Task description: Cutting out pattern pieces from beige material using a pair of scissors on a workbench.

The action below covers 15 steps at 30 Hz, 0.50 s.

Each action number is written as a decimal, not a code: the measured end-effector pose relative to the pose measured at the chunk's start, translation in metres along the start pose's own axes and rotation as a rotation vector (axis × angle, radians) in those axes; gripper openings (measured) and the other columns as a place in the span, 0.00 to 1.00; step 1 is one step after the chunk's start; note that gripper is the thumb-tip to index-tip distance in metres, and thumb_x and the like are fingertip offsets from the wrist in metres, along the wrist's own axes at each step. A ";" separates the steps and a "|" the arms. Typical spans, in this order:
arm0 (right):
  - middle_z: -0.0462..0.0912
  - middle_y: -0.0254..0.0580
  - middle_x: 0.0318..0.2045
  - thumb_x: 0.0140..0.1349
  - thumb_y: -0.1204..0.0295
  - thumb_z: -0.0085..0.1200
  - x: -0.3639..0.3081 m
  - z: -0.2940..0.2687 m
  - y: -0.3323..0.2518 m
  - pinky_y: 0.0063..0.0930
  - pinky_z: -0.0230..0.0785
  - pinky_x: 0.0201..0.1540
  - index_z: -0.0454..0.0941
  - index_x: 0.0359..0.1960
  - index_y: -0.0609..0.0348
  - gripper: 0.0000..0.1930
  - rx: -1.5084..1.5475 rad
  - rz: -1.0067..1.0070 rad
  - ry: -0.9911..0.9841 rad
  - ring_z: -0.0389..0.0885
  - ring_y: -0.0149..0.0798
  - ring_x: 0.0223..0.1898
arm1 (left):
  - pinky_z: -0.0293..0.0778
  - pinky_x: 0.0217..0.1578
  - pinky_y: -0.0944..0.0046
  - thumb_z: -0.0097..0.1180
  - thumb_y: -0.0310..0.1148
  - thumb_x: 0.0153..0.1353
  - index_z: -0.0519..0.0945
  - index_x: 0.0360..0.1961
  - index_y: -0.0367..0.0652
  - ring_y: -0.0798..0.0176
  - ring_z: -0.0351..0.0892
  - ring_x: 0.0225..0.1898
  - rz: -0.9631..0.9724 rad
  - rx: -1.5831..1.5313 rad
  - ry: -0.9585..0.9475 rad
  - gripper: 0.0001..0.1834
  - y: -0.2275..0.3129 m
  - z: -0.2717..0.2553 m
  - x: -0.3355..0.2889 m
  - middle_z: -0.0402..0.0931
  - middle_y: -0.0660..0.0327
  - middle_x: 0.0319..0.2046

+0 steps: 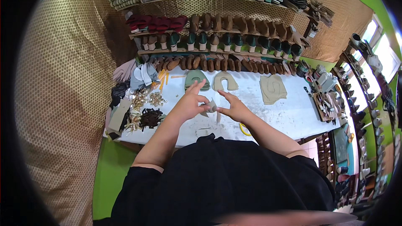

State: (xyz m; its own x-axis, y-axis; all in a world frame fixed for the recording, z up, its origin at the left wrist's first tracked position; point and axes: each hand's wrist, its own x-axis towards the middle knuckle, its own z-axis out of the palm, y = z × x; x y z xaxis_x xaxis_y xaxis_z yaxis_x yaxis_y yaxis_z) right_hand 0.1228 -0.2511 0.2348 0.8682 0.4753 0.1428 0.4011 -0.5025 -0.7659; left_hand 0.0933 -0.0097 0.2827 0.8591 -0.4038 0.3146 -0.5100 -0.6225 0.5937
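Note:
In front of my chest, above the table, my left hand [192, 104] pinches a small grey-beige shoe-upper piece [212, 106] between thumb and forefinger; its other fingers stretch upward. My right hand [235, 109] faces it with thumb and forefinger apart, the thumb tip at the piece's right edge. Just beyond lie a stack of green U-shaped pieces [193, 75] and a stack of beige U-shaped pieces [225, 77]. Farther right rest flat beige cut pieces [273, 88].
The white-topped table [251, 96] carries dark brown small parts [150, 118] and gold-coloured bits [156, 99] at left. A yellow ring-shaped thing [244, 129] sits beside my right forearm. Tools crowd a wooden holder [323, 106] at right. Shelves of shoes [226, 42] stand behind.

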 end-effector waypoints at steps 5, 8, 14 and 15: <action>0.85 0.38 0.45 0.59 0.63 0.66 0.009 0.000 -0.013 0.29 0.69 0.56 0.66 0.68 0.52 0.36 0.345 0.094 -0.150 0.81 0.35 0.49 | 0.53 0.70 0.49 0.73 0.31 0.49 0.86 0.29 0.47 0.39 0.49 0.74 0.050 -0.014 -0.002 0.07 -0.007 -0.004 -0.003 0.55 0.54 0.74; 0.82 0.39 0.50 0.58 0.62 0.66 0.010 -0.001 -0.022 0.37 0.65 0.60 0.69 0.67 0.48 0.34 0.242 0.136 -0.209 0.78 0.40 0.54 | 0.53 0.70 0.48 0.73 0.31 0.49 0.85 0.29 0.47 0.39 0.49 0.74 0.080 -0.048 0.015 0.07 -0.011 -0.005 -0.005 0.55 0.54 0.73; 0.74 0.41 0.61 0.56 0.60 0.67 0.016 0.015 -0.014 0.54 0.53 0.67 0.78 0.55 0.44 0.24 0.028 -0.116 -0.077 0.66 0.49 0.65 | 0.52 0.69 0.47 0.73 0.33 0.49 0.83 0.27 0.47 0.37 0.48 0.74 0.177 -0.053 -0.017 0.08 -0.022 -0.004 -0.010 0.56 0.54 0.73; 0.75 0.41 0.61 0.56 0.60 0.67 0.017 0.017 -0.013 0.53 0.53 0.67 0.79 0.51 0.46 0.21 0.007 -0.138 -0.125 0.66 0.48 0.65 | 0.52 0.69 0.47 0.73 0.33 0.49 0.83 0.27 0.47 0.37 0.48 0.74 0.189 -0.060 -0.020 0.08 -0.025 -0.004 -0.011 0.56 0.54 0.73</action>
State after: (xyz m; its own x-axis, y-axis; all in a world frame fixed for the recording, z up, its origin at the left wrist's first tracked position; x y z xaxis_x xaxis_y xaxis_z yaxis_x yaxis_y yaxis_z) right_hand 0.1277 -0.2245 0.2367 0.7617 0.6257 0.1680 0.5114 -0.4216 -0.7488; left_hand 0.0967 0.0129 0.2673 0.7469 -0.5231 0.4105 -0.6582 -0.4936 0.5684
